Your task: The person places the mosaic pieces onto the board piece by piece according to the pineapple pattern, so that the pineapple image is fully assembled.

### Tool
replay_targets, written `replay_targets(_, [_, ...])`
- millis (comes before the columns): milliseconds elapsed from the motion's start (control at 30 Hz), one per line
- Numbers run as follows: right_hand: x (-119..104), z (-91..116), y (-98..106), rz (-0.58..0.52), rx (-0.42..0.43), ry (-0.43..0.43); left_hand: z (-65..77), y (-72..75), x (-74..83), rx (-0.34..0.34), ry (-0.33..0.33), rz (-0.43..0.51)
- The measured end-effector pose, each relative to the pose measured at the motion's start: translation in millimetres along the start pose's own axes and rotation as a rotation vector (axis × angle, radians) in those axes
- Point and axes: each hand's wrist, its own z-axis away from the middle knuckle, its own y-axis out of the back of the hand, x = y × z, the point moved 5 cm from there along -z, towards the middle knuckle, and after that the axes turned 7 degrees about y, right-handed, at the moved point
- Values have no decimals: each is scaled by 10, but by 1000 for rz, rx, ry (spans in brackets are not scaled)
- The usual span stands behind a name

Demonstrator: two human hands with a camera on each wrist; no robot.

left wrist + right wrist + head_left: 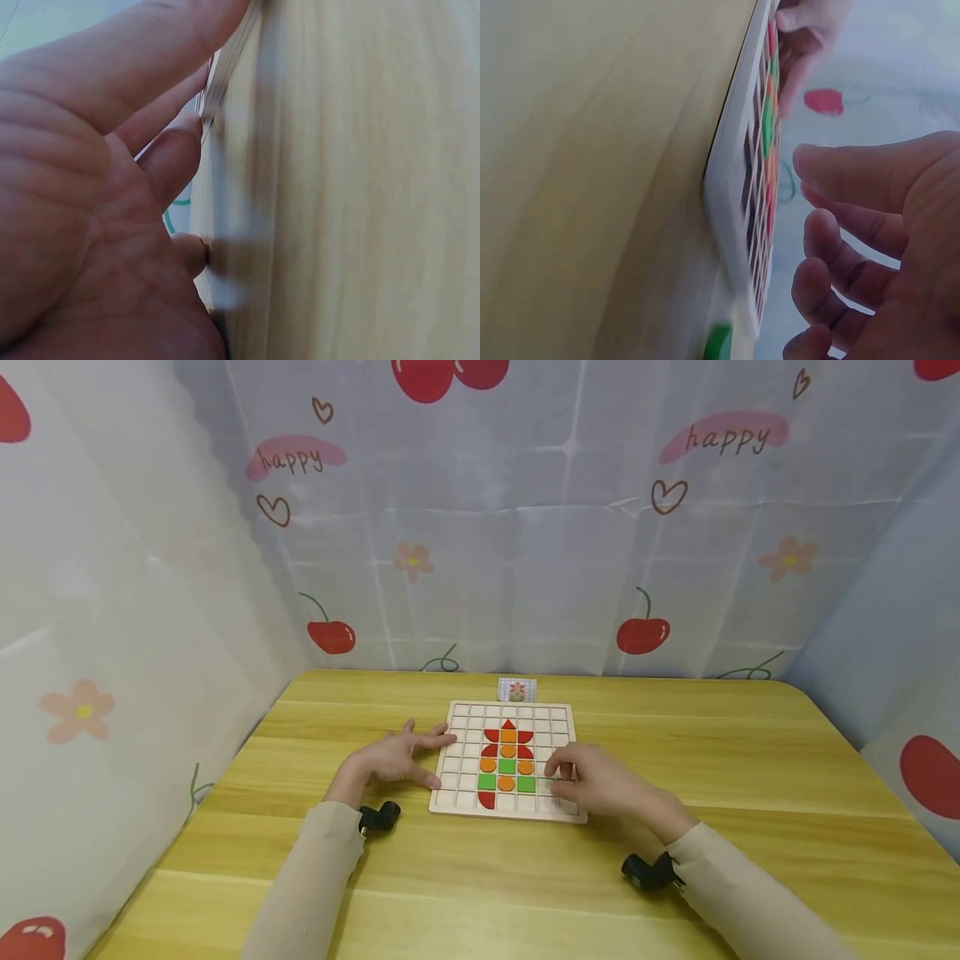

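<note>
A pale wooden grid board (457,800) lies on the table. Its middle columns carry a red triangle (508,724), an orange square (507,737), several red curved pieces, several orange discs and 3 green squares. A red quarter-round piece (487,800) sits alone in the bottom row. My left hand (390,757) is spread at the board's left edge, thumb and fingertips touching it. Over the board's right side hovers my right hand (603,783), fingers loosely bent. In the right wrist view, no piece shows between its thumb (855,172) and fingers.
A small card (517,690) with a printed grid picture stands behind the board. Something green (718,343) shows past the board's corner in the right wrist view. A patterned curtain (480,593) hangs behind the wooden table (480,885).
</note>
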Motion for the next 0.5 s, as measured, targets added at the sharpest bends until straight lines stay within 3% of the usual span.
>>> replay_targets(267, [368,319,218,-1,33,-45,0,5,-9,6,8,-13])
replay_targets(500, [576,377,244,28,19,-90,13,9,5,-3,6,1])
